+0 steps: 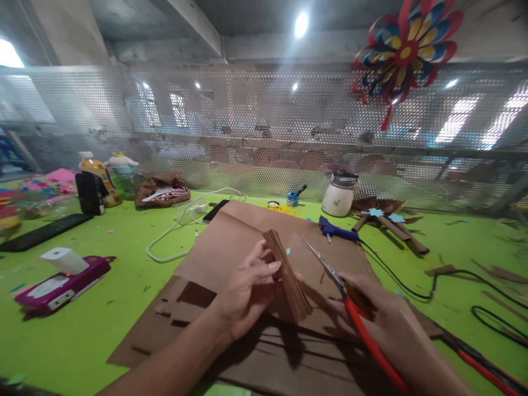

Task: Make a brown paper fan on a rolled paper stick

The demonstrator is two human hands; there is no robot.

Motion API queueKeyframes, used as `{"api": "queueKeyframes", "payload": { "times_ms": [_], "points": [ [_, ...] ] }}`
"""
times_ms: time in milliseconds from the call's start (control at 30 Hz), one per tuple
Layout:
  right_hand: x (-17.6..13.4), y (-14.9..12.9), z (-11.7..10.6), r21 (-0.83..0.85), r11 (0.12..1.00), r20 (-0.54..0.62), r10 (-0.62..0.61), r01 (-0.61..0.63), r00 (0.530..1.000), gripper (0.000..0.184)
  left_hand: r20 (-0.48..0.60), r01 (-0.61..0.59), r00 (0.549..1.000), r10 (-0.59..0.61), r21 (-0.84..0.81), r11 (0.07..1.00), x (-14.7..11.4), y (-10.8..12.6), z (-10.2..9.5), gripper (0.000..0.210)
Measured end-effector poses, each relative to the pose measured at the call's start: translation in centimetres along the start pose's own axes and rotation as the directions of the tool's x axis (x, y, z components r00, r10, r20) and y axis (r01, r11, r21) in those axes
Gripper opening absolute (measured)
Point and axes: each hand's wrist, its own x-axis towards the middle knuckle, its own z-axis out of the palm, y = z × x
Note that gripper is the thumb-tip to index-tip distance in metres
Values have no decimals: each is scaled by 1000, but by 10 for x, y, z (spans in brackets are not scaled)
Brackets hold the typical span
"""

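My left hand [251, 283] pinches a narrow stack of folded brown paper [289, 275] between thumb and fingers. The stack tilts, its lower end fanning slightly apart. My right hand [379, 308] is closed round the red handles of a pair of scissors [332, 269]. Their blades point up and to the left, a little right of the paper stack and apart from it. Some of the right fingers are hidden or blurred. Beneath both hands lie large sheets of brown paper [231, 242], with cut pieces at the left.
A blue glue gun [338, 230] with a black cord rests at the sheets' far right edge. Behind it stand a white jar [339, 195] and a brown paper construction [388, 217]. A purple power strip [61, 283] with a white plug and a white cable [154, 247] lie left on the green table.
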Motion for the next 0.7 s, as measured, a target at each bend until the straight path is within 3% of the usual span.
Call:
{"api": "queueKeyframes", "payload": {
  "times_ms": [300, 433, 700],
  "points": [
    [3, -1, 2, 31, 997, -6, 69, -68, 998, 34, 156, 78, 985, -75, -15, 997, -1, -1, -3, 20],
    [0, -2, 4, -35, 998, 27, 54, -53, 998, 34, 197, 127, 974, -109, -78, 989, 0, 1, -1, 20],
    [0, 12, 9, -212, 975, 105, 91, -67, 990, 36, 214, 148, 966, -142, -12, 989, 4, -3, -4, 26]
  ]
}}
